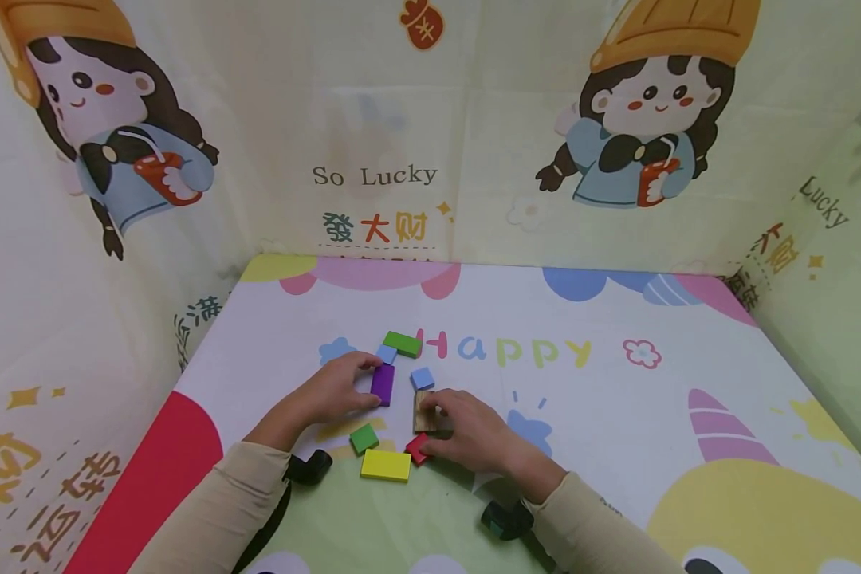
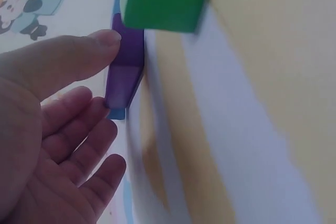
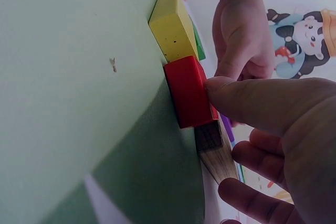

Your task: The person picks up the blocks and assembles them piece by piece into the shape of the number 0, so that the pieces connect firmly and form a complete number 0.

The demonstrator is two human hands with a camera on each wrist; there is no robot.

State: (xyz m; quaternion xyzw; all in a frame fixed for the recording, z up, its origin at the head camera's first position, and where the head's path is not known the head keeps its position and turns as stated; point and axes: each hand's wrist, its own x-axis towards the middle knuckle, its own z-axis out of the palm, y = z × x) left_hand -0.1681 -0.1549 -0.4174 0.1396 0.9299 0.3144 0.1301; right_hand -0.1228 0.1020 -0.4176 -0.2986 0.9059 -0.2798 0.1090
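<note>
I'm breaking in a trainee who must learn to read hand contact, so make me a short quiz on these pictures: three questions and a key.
1. Multiple choice: which block does the right hand touch with its thumb?
a) green
b) red
c) blue
2. True or false: in the head view, the yellow block lies closer to the bottom edge than the wooden block does.
3. Fill in: the left hand has its thumb against the ____ block.

Key:
1. b, the red block
2. True
3. purple, as in the purple block
</note>
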